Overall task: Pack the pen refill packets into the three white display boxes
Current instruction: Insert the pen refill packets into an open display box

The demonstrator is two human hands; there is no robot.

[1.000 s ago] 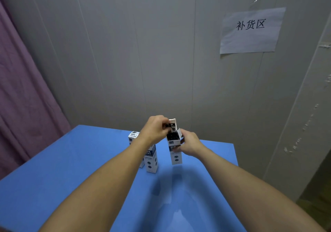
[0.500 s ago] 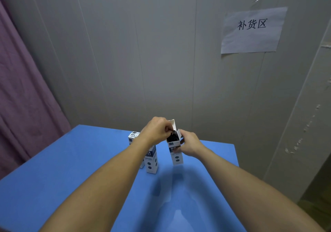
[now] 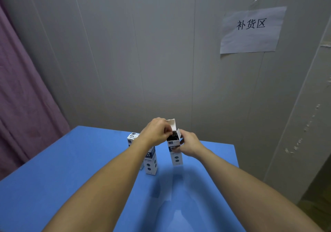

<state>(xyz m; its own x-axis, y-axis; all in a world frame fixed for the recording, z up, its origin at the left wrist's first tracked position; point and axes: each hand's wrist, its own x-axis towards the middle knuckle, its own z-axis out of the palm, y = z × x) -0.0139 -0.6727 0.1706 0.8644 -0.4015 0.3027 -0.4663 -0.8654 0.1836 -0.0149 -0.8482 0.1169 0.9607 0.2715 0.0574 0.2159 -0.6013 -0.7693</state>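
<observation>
Three tall white display boxes stand on the blue table (image 3: pixel 53 178). The right box (image 3: pixel 176 157) has its lid flap raised, and dark refill packets (image 3: pixel 173 136) fill its open top. My right hand (image 3: pixel 189 144) grips this box's upper side. My left hand (image 3: pixel 156 131) hovers at the opening, fingers curled and pinching the packets there. A second box (image 3: pixel 151 163) stands to the left, partly behind my left forearm. The third box (image 3: pixel 132 137) is behind it, with a closed top.
A grey panelled wall rises just behind the table, with a paper sign (image 3: pixel 250 29) taped at the upper right. A purple curtain (image 3: pixel 23 97) hangs on the left. The table's right edge drops off near a wall corner.
My left hand has lowered the packets into the right box's opening; the packet end that stuck up beside the flap is now down inside. My right hand stays on the box.
</observation>
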